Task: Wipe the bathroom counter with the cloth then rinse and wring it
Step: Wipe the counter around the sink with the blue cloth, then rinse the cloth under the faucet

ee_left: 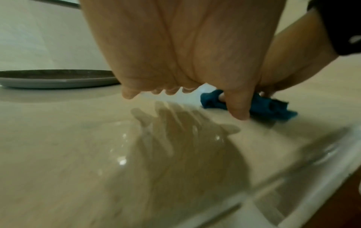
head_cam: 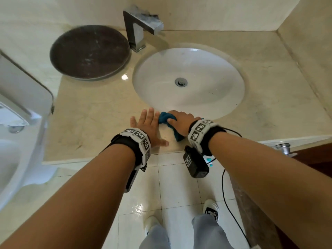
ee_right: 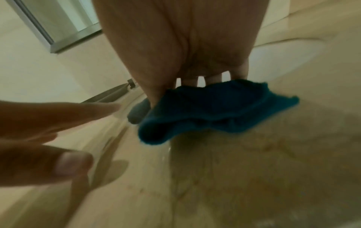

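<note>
A bunched blue cloth lies on the beige marble counter, just in front of the sink's front rim. My right hand lies over the cloth and holds it, thumb hooked round its left end. In the right wrist view the cloth hangs under my right hand, whose fingers reach past it. My left hand is beside the cloth on its left, flat, fingers straight and spread, holding nothing. The left wrist view shows that left hand low over the glossy counter, with the cloth past the thumb.
The white oval sink sits behind my hands, with a square metal faucet at its back left. A dark round plate stands at the counter's back left. A white toilet is left of the counter. The counter's front edge is under my wrists.
</note>
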Demonstrator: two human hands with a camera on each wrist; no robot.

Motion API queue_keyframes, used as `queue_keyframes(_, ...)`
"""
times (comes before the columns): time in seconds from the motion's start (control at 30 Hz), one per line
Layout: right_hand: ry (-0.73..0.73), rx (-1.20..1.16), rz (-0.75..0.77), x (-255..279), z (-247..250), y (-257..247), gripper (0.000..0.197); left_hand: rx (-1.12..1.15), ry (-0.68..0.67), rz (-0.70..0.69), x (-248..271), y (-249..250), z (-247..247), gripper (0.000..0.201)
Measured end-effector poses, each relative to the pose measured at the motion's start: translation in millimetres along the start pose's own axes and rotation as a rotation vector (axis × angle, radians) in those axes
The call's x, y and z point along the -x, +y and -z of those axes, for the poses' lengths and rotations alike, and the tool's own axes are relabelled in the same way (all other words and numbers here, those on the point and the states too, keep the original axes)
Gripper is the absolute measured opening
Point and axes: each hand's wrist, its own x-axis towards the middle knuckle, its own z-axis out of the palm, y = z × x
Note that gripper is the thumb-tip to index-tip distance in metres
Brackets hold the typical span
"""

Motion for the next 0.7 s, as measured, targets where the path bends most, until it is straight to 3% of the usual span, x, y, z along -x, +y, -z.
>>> queue_keyframes(0.13,0.091,-0.195,-0.021,1,30,10,0.033,0.090,0.069,0.007,8,0,28,0.094)
queue_keyframes(0.33,0.242,-0.336,-0.012,6,85,23,0.038,0.206,0.188,-0.038,-3,18,88,0.071)
queue_keyframes(0.57,0.203,-0.488,0.176,-7,145,34,0.019,0.553,0.327,-0.084,-23,52,144,0.047)
queue_keyframes(0.7,0.146,-0.626,0.257,-7,174,39,0.022,0.690,0.364,-0.053,-26,68,179,0.031)
